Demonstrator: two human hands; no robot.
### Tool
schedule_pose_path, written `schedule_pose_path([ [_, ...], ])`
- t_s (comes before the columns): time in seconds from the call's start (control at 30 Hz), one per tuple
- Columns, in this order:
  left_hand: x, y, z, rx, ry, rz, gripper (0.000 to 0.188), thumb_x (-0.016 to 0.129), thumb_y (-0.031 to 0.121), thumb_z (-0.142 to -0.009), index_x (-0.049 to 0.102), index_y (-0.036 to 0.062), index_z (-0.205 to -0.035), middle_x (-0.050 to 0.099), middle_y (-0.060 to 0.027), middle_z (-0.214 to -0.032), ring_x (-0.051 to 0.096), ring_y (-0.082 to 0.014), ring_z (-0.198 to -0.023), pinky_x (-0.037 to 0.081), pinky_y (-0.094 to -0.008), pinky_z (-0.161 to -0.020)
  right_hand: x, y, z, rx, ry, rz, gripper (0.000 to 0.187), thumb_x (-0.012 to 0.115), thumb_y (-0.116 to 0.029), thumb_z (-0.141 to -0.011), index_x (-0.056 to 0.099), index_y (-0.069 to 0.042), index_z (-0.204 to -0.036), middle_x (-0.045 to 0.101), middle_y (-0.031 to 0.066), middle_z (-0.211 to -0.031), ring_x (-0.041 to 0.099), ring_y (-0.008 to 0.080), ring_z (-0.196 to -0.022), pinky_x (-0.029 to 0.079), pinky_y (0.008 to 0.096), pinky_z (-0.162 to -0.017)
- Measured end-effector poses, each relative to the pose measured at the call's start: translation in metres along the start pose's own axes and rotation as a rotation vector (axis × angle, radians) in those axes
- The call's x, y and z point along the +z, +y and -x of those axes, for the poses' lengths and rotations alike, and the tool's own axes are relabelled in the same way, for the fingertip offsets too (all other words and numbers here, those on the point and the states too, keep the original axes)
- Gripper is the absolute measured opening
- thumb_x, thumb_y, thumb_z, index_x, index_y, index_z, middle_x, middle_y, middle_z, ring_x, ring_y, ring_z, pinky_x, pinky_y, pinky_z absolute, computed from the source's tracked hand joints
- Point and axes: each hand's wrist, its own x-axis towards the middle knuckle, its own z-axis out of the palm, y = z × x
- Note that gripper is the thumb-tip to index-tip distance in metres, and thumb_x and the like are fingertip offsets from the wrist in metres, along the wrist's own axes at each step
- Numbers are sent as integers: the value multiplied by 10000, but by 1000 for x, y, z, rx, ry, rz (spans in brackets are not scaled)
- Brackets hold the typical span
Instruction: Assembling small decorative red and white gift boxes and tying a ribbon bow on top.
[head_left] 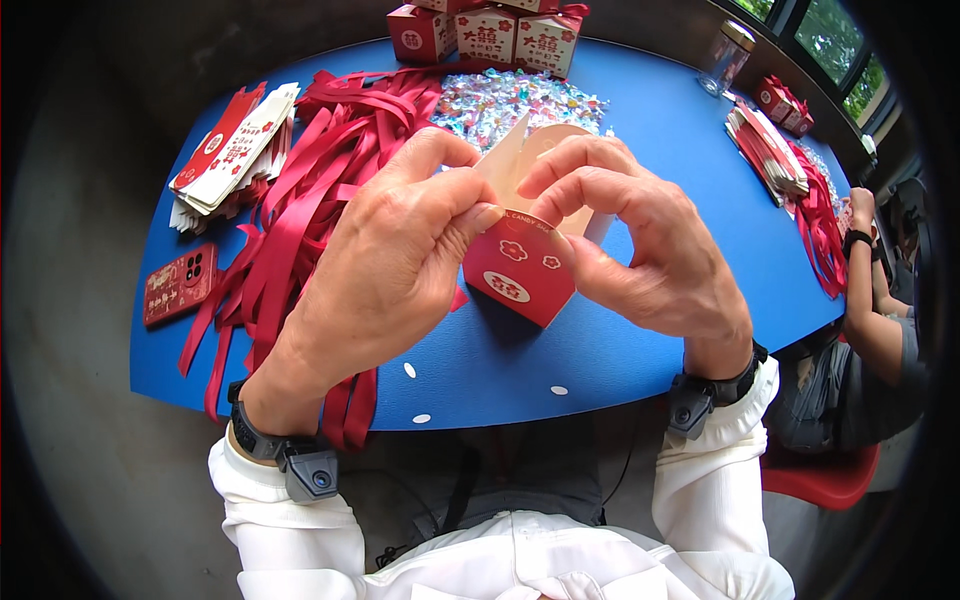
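Observation:
Between my hands a small red and white paper candy box (515, 275) stands on the blue table, its top flaps raised and open. My left hand (395, 235) pinches the left edge of the rounded red front flap between thumb and fingers. On the flap's other side, my right hand (655, 245) has its thumb against the right edge and its curled fingers over the top. The inside of the box is mostly hidden. Just left of my left hand lies a heap of long red ribbons (290, 240). Wrapped candies (500, 105) are piled behind the box.
Flat unfolded boxes (235, 150) and a red phone (180, 285) lie at left. Folded boxes (487, 35) are stacked at the far edge. A lidded jar (727, 58) stands far right, near more flat boxes (765, 150) and another person's arm (865, 310). White oval pieces (558, 390) lie near the front edge.

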Motion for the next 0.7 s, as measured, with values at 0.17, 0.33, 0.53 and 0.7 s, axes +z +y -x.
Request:
schedule_pose_path([
  [0.17, 1, 2, 1, -16, -12, 1, 121, 626, 65, -953, 620, -46, -906, 581, -162, -988, 613, -340, -864, 482, -419, -748, 6, 1, -1, -40, 32, -13, 140, 658, -46, -793, 651, -11, -929, 621, 133, -1009, 600, 309, -1037, 474, 397, -948],
  [0.33, 3, 1, -1, -27, 23, 36, 57, 675, 9, -902, 633, -30, -901, 584, -133, -1033, 627, -243, -838, 510, -336, -686, 2, 3, 0, -22, -7, -92, 147, 657, -64, -803, 660, -10, -940, 623, 125, -1012, 602, 283, -1040, 469, 385, -957],
  [0.53, 3, 13, 0, -81, 76, 56, 136, 724, -103, -804, 663, -17, -891, 575, -123, -1231, 669, -107, -848, 560, -210, -602, -1, 1, 0, 65, -7, -105, 155, 643, -101, -830, 664, -2, -947, 622, 119, -1007, 609, 277, -1028, 472, 379, -945],
  [0.7, 4, 17, 0, -112, 68, 95, 144, 735, -99, -785, 686, -29, -900, 564, -154, -1318, 695, -133, -926, 610, -225, -655, -7, 0, 1, 68, -30, -50, 155, 731, -113, -821, 685, -15, -933, 654, 103, -1102, 612, 229, -1048, 472, 355, -937],
])
